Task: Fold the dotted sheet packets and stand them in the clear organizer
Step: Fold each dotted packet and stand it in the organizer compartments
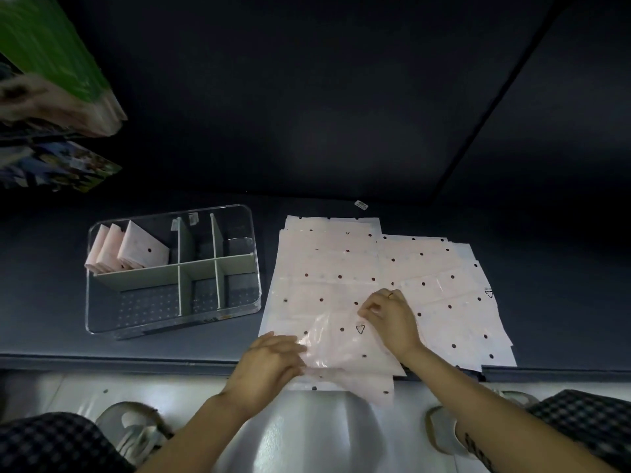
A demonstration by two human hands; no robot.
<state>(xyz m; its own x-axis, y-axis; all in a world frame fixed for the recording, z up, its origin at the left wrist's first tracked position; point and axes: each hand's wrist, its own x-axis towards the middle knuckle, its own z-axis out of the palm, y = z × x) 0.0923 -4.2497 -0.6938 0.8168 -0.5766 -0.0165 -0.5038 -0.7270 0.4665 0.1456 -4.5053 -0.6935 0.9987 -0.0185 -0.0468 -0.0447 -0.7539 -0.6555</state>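
— Organizer status?
— I see the clear organizer [172, 268] at left, three folded packets [128, 254] standing in its rear-left compartment.
— Hands?
— My left hand [273, 365] lies flat-fingered on the dotted packet [345, 353] at the shelf's [51, 302] front edge; my right hand [392, 319] pinches its upper edge, above the spread stack [375, 268].

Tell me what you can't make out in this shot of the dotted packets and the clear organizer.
Head view only:
- Left hand: fingertips hidden under the packet being folded.
- Folded packets in the organizer: exact count unclear, they overlap.
- Flat stack: number of sheets untellable.
- Small tag behind the stack: print too small.
- Items at top left: blurred, cut by the edge.
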